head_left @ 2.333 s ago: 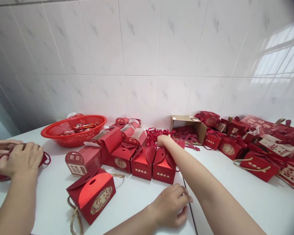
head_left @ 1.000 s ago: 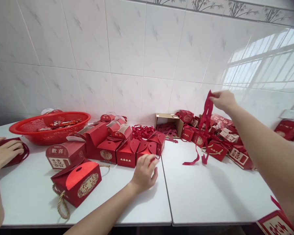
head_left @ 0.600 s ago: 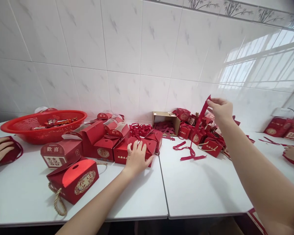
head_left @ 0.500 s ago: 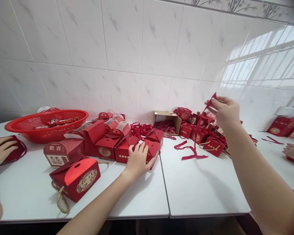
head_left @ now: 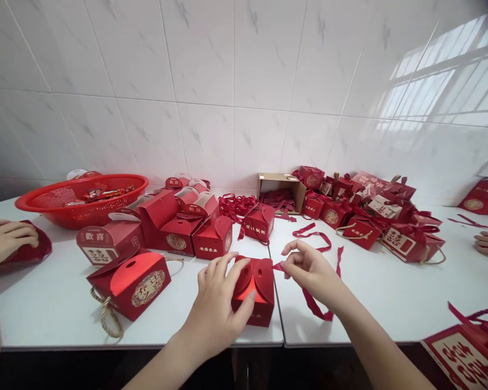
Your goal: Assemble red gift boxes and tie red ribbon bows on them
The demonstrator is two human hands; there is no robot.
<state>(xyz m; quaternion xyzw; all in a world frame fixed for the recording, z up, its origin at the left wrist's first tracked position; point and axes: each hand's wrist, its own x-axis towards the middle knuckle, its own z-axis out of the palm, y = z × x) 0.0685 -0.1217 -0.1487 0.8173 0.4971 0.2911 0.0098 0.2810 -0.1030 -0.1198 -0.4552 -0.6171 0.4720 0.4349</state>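
My left hand [head_left: 223,298] grips a small red gift box [head_left: 262,303] near the front edge of the table, thumb on the near side and fingers over its top. Two rounded flaps with holes meet on the box's top. Between thumb and fingertips, my right hand [head_left: 309,268] pinches a dark red ribbon [head_left: 319,309]. One pointed end of that ribbon is close to the holes in the flaps; the rest trails down onto the table. Another ribbon [head_left: 313,233] lies loose behind my right hand.
A red box with rope handles [head_left: 130,284] stands left. Behind are more red boxes [head_left: 213,238], a red basket [head_left: 81,206] and an open carton of ribbons [head_left: 301,192]. Tied boxes [head_left: 361,230] crowd the right. Other people's hands [head_left: 8,241] show at both sides.
My left hand has brought a gift box from the group toward the front edge. My right hand has come down and left with the ribbon, to beside the box.
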